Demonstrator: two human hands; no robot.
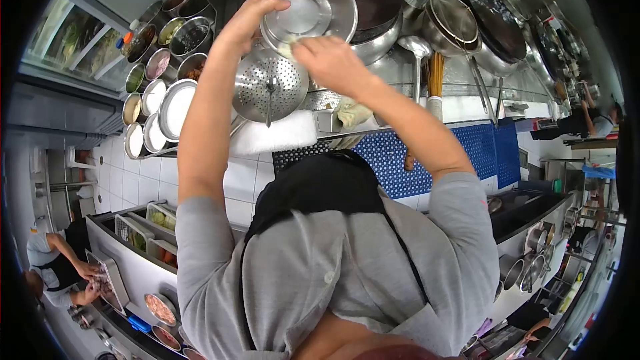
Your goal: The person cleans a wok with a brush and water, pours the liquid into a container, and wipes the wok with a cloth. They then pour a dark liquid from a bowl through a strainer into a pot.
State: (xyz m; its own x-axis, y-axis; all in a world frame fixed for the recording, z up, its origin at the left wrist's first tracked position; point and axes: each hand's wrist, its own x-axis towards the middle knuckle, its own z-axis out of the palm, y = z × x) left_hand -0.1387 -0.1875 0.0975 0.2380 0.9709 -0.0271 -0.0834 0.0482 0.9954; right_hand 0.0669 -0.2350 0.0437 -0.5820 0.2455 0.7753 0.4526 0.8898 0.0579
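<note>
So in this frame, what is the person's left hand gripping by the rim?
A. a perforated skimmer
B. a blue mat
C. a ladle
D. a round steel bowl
D: the left hand clasps the rim of the round steel bowl, tilted toward the camera, while the right hand presses a pale cloth against its lower edge; the perforated skimmer lies below, unheld.

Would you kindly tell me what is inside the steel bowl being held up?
The steel bowl looks bare and shiny inside. The right hand presses a pale cloth on its near rim; that patch is covered.
</note>
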